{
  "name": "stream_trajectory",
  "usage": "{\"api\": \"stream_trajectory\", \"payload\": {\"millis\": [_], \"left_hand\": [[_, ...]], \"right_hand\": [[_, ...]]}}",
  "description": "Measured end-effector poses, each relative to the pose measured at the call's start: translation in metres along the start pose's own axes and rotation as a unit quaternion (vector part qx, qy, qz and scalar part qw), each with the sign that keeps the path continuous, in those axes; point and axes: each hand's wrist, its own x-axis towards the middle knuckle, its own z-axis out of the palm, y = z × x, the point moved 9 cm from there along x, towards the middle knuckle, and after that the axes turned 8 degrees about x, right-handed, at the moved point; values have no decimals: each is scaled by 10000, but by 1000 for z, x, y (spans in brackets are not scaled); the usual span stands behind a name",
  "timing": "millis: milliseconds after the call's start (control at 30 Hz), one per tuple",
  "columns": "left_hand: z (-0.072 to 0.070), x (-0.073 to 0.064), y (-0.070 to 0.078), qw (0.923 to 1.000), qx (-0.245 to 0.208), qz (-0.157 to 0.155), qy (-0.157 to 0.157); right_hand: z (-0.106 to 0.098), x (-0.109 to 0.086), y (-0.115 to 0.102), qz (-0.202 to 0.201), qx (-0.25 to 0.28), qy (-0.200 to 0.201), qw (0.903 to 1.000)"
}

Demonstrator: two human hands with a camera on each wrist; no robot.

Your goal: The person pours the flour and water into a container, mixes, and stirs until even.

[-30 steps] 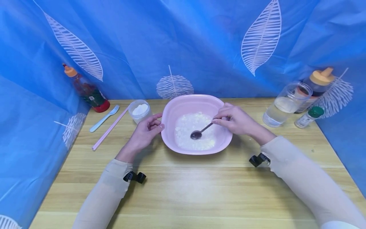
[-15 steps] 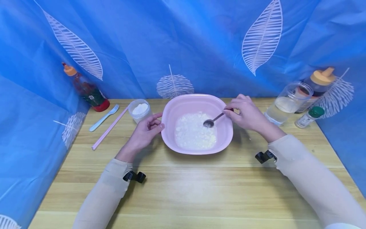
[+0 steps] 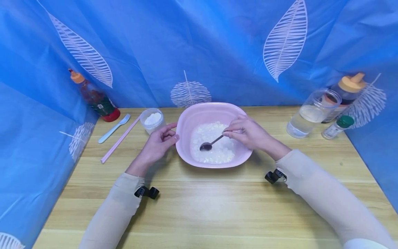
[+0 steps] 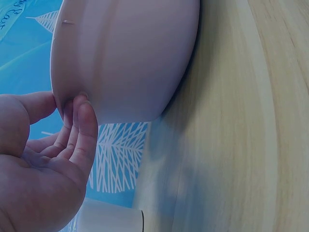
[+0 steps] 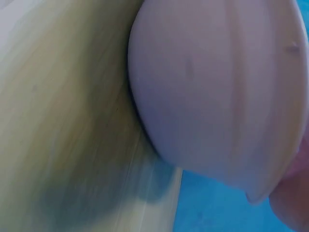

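Table (image 3: 202, 207), left back corner: red sauce bottle (image 3: 101, 103), then a blue fork (image 3: 114, 129) and pink chopsticks (image 3: 120, 140) lying aslant along the left side. Tub (image 3: 155, 128) of white powder near the back edge, just beside the left hand.

Left hand (image 3: 157, 145): thumb and fingers clamped on the rim of the pink basin (image 3: 202, 117), some fingertips under its lip in the left wrist view. Basin sits upright by the back edge, roughly midway between the side edges, with a lumpy white mix (image 3: 214, 155) spread over its floor.

Right hand (image 3: 247, 133): thumb and fingers pinched together on the handle of a dark spoon (image 3: 209, 145), its head low in the basin at the mix; cannot tell whether it touches the floor.

Step judged to be stirring. Best done with slow, low sweeps that reach the corners, pressing lumps against the wall; the left hand should brace the rim against drag. Lifting the spoon fast may flick powder out.

Right back corner: cup (image 3: 306, 119) of clear liquid, dark bottle (image 3: 345, 97), small green-capped jar (image 3: 332, 130).
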Motion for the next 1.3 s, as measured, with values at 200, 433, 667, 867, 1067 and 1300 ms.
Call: {"api": "stream_trajectory", "payload": {"millis": [200,433,667,867,1067,1300], "left_hand": [[0,1,-1,10000,-56,-20,34],[0,1,-1,10000,-19,-30,46],[0,2,-3,10000,-30,-22,40],[-1,2,-4,10000,-34,-45,38],[-1,2,-4,10000,14,-48,31],[-1,1,-1,10000,10,-26,39]], "right_hand": [[-10,8,0,356,-383,437,9977],[-38,0,-2,363,-1775,497,9822],[-53,-20,-14,353,-2230,-83,9741],[-40,-32,-20,218,-1525,-620,9861],[-13,-25,-20,7,-515,-607,9968],[9,-5,-28,-582,-858,-117,9945]]}}
